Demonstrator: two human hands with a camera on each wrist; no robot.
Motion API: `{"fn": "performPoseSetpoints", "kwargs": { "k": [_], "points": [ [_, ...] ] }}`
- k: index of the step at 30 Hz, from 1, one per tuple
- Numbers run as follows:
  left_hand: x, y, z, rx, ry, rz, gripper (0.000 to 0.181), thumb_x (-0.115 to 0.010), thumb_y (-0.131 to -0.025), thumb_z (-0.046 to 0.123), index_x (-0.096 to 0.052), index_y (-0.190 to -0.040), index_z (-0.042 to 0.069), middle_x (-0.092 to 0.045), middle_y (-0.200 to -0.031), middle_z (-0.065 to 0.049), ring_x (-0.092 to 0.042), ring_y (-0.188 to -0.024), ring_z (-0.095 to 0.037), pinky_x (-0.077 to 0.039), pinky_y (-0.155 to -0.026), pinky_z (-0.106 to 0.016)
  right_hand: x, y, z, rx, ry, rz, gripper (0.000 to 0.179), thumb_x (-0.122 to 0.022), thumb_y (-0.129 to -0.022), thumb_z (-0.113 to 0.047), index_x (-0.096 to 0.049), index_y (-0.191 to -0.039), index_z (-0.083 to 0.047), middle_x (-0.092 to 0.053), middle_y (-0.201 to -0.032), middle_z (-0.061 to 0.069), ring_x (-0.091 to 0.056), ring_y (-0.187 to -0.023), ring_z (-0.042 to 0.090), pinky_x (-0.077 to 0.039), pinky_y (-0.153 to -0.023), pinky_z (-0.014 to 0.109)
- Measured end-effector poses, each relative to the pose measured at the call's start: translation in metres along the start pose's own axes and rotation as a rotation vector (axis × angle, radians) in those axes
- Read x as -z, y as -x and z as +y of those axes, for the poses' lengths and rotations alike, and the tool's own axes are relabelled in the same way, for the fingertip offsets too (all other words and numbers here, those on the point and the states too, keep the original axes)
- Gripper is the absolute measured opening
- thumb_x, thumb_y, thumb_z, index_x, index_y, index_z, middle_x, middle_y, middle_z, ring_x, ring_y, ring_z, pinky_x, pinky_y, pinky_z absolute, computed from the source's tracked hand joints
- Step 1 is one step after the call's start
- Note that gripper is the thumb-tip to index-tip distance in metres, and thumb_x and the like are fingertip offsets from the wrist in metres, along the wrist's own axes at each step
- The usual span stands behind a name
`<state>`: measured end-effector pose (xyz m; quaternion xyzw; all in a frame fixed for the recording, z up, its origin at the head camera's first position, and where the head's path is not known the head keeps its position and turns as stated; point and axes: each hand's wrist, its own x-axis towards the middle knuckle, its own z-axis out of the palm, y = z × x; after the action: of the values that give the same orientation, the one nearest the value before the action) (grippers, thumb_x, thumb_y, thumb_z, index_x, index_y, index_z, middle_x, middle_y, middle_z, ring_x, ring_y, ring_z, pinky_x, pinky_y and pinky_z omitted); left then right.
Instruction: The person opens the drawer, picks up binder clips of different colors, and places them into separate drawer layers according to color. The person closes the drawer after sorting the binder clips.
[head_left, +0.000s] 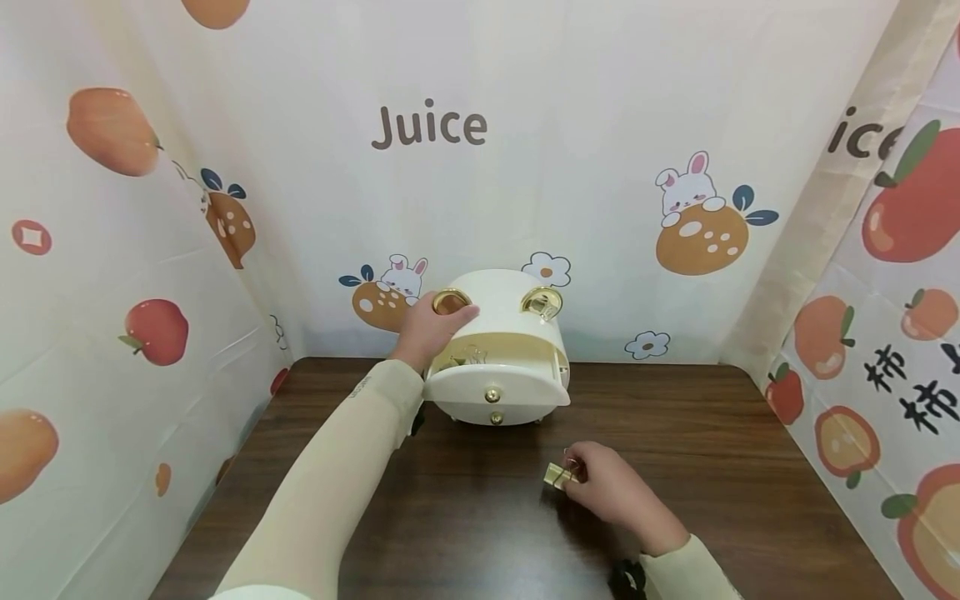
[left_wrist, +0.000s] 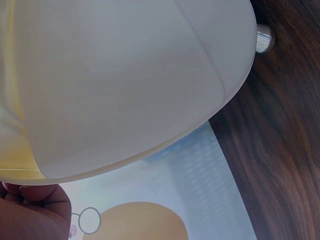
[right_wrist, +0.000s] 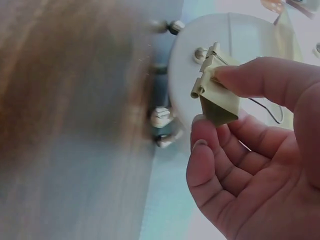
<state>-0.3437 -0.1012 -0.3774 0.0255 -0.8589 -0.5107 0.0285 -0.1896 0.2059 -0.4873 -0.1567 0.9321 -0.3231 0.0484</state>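
A white storage box (head_left: 502, 321) with two gold-rimmed ears stands at the back of the table. Its upper drawer (head_left: 525, 385) is pulled out, and a few small metal-looking items (head_left: 474, 356) lie inside. My left hand (head_left: 429, 329) grips the box at its left ear (head_left: 452, 300); the left wrist view shows only part of this hand, with curled fingers, at the box's edge. In front of the box and to the right, my right hand (head_left: 603, 483) holds a gold binder clip (right_wrist: 217, 92) between thumb and fingers, above the table.
The lower drawer, with a gold knob (head_left: 497, 418), is closed. Short metallic feet (left_wrist: 265, 38) support the box on the dark wooden table (head_left: 450, 517). Printed curtains (head_left: 600, 125) hang behind and at both sides.
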Motion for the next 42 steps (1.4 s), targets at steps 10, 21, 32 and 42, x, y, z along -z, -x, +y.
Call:
{"fn": "performPoseSetpoints", "kwargs": {
  "k": [10, 21, 32, 42],
  "points": [
    [0.002, 0.003, 0.001, 0.004, 0.021, 0.001, 0.082, -0.077, -0.075, 0.075, -0.058, -0.129, 0.017, -0.064, -0.116, -0.003, -0.06, -0.107, -0.024, -0.052, -0.091, -0.043, 0.043, -0.008, -0.017, -0.006, -0.069, 0.069, 0.014, -0.077, -0.089, -0.008, -0.068, -0.099, -0.011, -0.059, -0.088, -0.001, -0.054, -0.077, 0.016, -0.047, -0.065, 0.033],
    [0.003, 0.003, -0.001, -0.004, 0.021, -0.001, 0.085, -0.076, -0.072, 0.078, -0.059, -0.128, 0.016, -0.064, -0.115, -0.003, -0.06, -0.107, -0.024, -0.051, -0.091, -0.044, 0.098, -0.014, -0.042, 0.029, 0.006, 0.098, 0.012, -0.076, -0.091, -0.014, -0.067, -0.098, -0.01, -0.058, -0.086, 0.002, -0.054, -0.074, 0.019, -0.047, -0.063, 0.036],
    [0.002, 0.002, 0.002, -0.008, 0.02, -0.005, 0.085, -0.076, -0.073, 0.078, -0.059, -0.128, 0.016, -0.064, -0.115, -0.004, -0.06, -0.106, -0.024, -0.052, -0.091, -0.043, 0.137, -0.025, -0.067, 0.073, 0.038, 0.145, 0.007, -0.073, -0.093, -0.014, -0.067, -0.094, -0.012, -0.06, -0.085, 0.004, -0.054, -0.075, 0.022, -0.048, -0.065, 0.038],
    [0.0, 0.001, 0.0, 0.018, -0.005, -0.009, 0.082, -0.075, -0.074, 0.078, -0.058, -0.127, 0.017, -0.063, -0.115, -0.001, -0.06, -0.108, -0.023, -0.052, -0.091, -0.043, 0.141, -0.057, -0.093, 0.149, 0.081, 0.2, 0.013, -0.073, -0.095, -0.017, -0.068, -0.103, -0.009, -0.062, -0.097, 0.005, -0.058, -0.085, 0.022, -0.05, -0.074, 0.039]
  ]
}}
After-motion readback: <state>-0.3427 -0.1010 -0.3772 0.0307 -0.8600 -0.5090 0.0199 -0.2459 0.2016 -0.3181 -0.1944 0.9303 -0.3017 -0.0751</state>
